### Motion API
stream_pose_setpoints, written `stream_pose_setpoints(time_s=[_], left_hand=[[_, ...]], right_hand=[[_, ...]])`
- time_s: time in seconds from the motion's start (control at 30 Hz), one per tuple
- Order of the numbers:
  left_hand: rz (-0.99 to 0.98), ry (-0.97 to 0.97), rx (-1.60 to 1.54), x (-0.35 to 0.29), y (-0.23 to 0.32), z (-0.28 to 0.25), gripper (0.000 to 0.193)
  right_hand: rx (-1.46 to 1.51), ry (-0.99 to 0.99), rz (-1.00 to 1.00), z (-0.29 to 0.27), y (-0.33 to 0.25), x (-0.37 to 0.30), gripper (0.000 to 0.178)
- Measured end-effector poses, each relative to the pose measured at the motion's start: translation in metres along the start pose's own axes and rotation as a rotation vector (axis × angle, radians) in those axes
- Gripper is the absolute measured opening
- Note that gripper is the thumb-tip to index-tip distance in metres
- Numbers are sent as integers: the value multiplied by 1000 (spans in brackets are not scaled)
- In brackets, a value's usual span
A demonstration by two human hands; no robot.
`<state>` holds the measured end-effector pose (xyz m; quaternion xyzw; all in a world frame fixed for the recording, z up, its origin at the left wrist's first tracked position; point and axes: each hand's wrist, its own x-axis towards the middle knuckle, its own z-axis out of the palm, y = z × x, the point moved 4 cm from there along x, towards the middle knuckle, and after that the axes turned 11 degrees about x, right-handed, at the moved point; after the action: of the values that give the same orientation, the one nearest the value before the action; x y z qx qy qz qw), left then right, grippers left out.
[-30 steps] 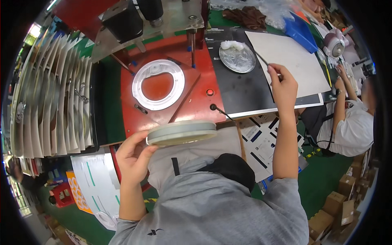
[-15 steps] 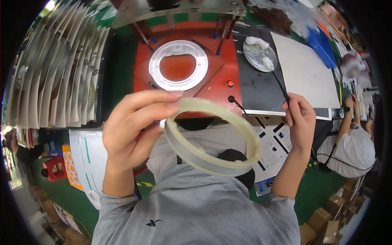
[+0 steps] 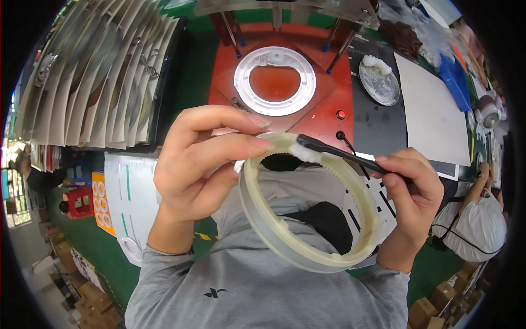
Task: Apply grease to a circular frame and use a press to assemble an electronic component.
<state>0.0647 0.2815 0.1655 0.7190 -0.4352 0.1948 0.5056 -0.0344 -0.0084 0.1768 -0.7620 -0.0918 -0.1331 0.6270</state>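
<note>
My left hand [image 3: 200, 167] grips a pale, translucent plastic ring [image 3: 263, 227] by its upper left rim, thumb below and fingers on top. Fine teeth line part of the ring's inner wall, and the ring hangs tilted in front of my chest. In my right hand [image 3: 411, 192] is a thin black brush [image 3: 342, 155], pinched near its handle end. Its tip, carrying white grease [image 3: 304, 154], rests against the toothed inner side at the ring's top. Bristles are hidden by the grease.
A red press base [image 3: 329, 88] stands ahead, with a white ring-shaped part [image 3: 242, 90] on it and a red button [image 3: 341, 114]. Right of it lies a dish [image 3: 381, 90] with white grease. Card-separated discs [image 3: 82, 82] fill a rack at left. Another person [image 3: 482, 219] sits far right.
The brush has moved from the grease dish to the ring, bringing white grease along. My left hand and the ring have shifted right in view, and the ring's face is turned more toward me.
</note>
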Motion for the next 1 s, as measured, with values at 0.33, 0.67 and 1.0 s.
stream_pose_setpoints(time_s=[0.33, 0.67, 1.0], left_hand=[[-79, 79, -74, -14, -1, -17, 36], [251, -372, 179, 10, 33, -17, 36], [557, -408, 217, 8, 59, 6, 29]], right_hand=[[-362, -118, -194, 23, -26, 15, 32], [-782, -614, -55, 4, -100, 15, 31], [133, -689, 401, -38, -15, 7, 24]])
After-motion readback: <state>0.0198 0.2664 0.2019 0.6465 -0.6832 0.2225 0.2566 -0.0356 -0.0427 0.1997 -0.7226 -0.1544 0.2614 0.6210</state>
